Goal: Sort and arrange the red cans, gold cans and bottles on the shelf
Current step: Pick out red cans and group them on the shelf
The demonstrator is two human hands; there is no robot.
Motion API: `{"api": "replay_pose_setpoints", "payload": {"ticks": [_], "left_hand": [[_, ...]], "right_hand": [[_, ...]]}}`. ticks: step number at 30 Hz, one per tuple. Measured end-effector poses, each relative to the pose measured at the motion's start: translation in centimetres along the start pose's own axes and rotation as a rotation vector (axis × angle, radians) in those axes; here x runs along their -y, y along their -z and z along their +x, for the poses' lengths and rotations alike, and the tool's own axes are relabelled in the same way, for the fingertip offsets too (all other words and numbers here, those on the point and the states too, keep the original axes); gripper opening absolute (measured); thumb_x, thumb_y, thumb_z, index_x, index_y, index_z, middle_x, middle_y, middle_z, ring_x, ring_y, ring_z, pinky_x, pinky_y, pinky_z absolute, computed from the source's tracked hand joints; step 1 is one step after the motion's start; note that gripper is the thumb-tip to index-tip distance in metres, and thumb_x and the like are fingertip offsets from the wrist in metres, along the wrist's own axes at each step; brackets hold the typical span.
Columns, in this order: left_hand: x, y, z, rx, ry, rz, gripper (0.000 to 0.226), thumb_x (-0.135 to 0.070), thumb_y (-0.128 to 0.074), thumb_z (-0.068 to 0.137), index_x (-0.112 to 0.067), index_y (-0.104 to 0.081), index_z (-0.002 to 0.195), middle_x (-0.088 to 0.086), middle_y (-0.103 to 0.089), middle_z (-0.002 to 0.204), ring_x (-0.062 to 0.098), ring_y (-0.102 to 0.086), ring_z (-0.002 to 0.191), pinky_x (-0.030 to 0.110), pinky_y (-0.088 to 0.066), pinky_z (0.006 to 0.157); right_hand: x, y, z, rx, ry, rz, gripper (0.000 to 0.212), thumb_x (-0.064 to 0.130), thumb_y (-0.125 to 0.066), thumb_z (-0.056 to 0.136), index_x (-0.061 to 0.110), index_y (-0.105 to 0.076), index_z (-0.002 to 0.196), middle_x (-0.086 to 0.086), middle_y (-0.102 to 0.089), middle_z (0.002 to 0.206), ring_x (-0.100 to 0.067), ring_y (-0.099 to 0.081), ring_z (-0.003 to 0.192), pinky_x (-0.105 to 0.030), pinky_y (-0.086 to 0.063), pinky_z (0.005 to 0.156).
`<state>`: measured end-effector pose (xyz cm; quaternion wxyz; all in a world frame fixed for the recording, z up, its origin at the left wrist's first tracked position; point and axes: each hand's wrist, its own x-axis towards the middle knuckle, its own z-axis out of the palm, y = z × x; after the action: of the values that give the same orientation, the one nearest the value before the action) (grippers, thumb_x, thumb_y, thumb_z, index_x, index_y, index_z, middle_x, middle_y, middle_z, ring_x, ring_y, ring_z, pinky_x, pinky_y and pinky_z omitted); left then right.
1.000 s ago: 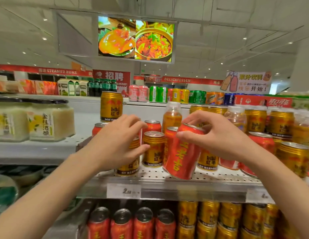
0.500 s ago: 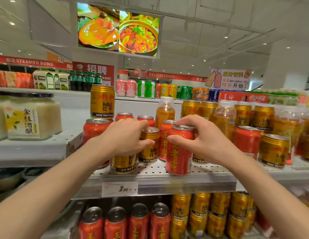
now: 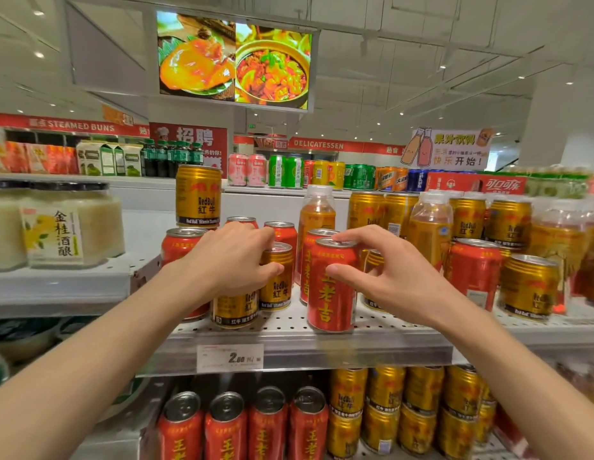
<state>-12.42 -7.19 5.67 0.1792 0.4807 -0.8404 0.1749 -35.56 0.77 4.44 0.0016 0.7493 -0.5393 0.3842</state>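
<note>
A red can (image 3: 332, 293) stands upright at the front of the perforated metal shelf (image 3: 289, 333). My right hand (image 3: 391, 273) rests on it, forefinger on its rim and thumb against its side, fingers loosely spread. My left hand (image 3: 229, 260) covers the top of a gold can (image 3: 234, 312) at the shelf front, gripping it. A second gold can (image 3: 278, 280) stands just right of it. Behind are more red cans (image 3: 184, 244) and an amber bottle (image 3: 317, 220). One gold can (image 3: 198, 197) sits stacked on a red one.
To the right, gold cans (image 3: 528, 287), a red can (image 3: 474, 273) and bottles (image 3: 430, 227) stand mixed. Rice-wine jars (image 3: 69, 224) fill the left shelf. The lower shelf holds red cans (image 3: 225, 426) and gold cans (image 3: 385, 403). A price tag (image 3: 229, 357) hangs on the shelf edge.
The red can went from tilted in my right hand to standing upright on the shelf front, and my right fingers have loosened. My left hand stayed on the gold can.
</note>
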Motion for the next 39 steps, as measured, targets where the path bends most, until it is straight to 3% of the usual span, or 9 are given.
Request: {"api": "replay_pose_setpoints", "payload": {"ticks": [5,11,15,18,24,28,31,35,39], "left_hand": [[0.3,-0.5,-0.4,-0.029,-0.009,0.004,0.046,-0.059,-0.049,0.094,-0.024,-0.056,0.122,-0.003,-0.061,0.116,0.017,-0.055,0.107,0.039,-0.052,0.091],[0.5,-0.9,-0.9,-0.058,-0.072,-0.073,0.048,-0.056,-0.050,0.095,-0.027,-0.054,0.133,-0.007,-0.058,0.128,0.013,-0.050,0.118,0.033,-0.048,0.099],[0.6,-0.6,-1.4,-0.092,-0.108,-0.170,0.050,-0.055,-0.051,0.095,-0.029,-0.052,0.137,-0.009,-0.056,0.135,0.010,-0.046,0.127,0.031,-0.042,0.107],[0.4,-0.6,-1.8,-0.119,-0.105,-0.277,0.052,-0.059,-0.050,0.094,-0.032,-0.050,0.139,-0.013,-0.056,0.136,0.005,-0.047,0.126,0.031,-0.043,0.107],[-1.3,0.0,-1.6,-0.158,-0.155,-0.422,0.055,-0.069,-0.043,0.091,-0.041,-0.046,0.137,-0.019,-0.055,0.135,0.000,-0.050,0.121,0.032,-0.045,0.104],[-2.3,0.3,-0.6,-0.110,-0.193,-0.440,0.065,-0.079,-0.043,0.086,-0.041,-0.047,0.138,-0.022,-0.050,0.137,0.000,-0.049,0.122,0.035,-0.045,0.106],[-2.6,0.2,0.1,-0.056,-0.203,-0.414,0.071,-0.082,-0.046,0.082,-0.040,-0.047,0.139,-0.023,-0.048,0.139,0.001,-0.050,0.124,0.039,-0.046,0.107],[-2.6,0.2,0.2,-0.044,-0.191,-0.415,0.072,-0.081,-0.049,0.081,-0.040,-0.048,0.139,-0.023,-0.050,0.138,0.001,-0.051,0.123,0.039,-0.046,0.106],[-2.6,0.3,0.1,-0.033,-0.185,-0.423,0.071,-0.081,-0.051,0.080,-0.041,-0.048,0.139,-0.023,-0.049,0.140,0.000,-0.050,0.123,0.038,-0.046,0.107]], "right_hand": [[0.0,-0.9,0.1,-0.023,0.039,0.004,0.061,0.058,-0.061,0.084,0.031,-0.057,0.139,0.015,-0.052,0.129,0.008,-0.049,0.076,-0.022,-0.050,0.081],[-0.3,-1.4,0.2,-0.013,0.042,0.058,0.057,0.047,-0.066,0.090,0.029,-0.054,0.142,0.014,-0.051,0.132,0.007,-0.053,0.075,-0.010,-0.048,0.064],[-1.3,-0.8,-0.2,0.001,0.010,0.168,0.053,0.040,-0.071,0.090,0.036,-0.054,0.140,0.017,-0.056,0.129,0.010,-0.061,0.097,-0.021,-0.058,0.073],[-2.1,-0.7,-0.5,-0.020,-0.028,0.256,0.048,0.036,-0.075,0.088,0.038,-0.059,0.133,0.015,-0.064,0.116,-0.001,-0.066,0.105,-0.035,-0.063,0.080],[-2.4,-0.6,-0.7,0.017,-0.037,0.350,0.049,0.024,-0.068,0.095,0.034,-0.056,0.142,0.011,-0.067,0.120,-0.004,-0.070,0.102,-0.028,-0.063,0.079],[-2.8,1.7,-0.3,-0.020,-0.069,0.220,0.029,0.027,-0.063,0.099,0.030,-0.064,0.128,0.012,-0.070,0.113,-0.002,-0.073,0.085,-0.020,-0.060,0.074],[-2.4,2.9,2.1,-0.055,-0.033,0.073,0.025,0.034,-0.062,0.098,0.028,-0.067,0.123,0.015,-0.069,0.110,-0.004,-0.069,0.091,-0.030,-0.062,0.080],[-1.5,2.1,7.8,-0.088,0.017,-0.141,0.038,0.041,-0.058,0.099,0.022,-0.061,0.132,0.004,-0.065,0.123,-0.011,-0.062,0.105,-0.035,-0.056,0.092],[-1.2,-0.5,12.3,-0.023,-0.078,-0.220,0.068,0.052,-0.060,0.096,0.015,-0.042,0.150,-0.005,-0.057,0.144,-0.022,-0.057,0.126,-0.037,-0.050,0.097]]}}
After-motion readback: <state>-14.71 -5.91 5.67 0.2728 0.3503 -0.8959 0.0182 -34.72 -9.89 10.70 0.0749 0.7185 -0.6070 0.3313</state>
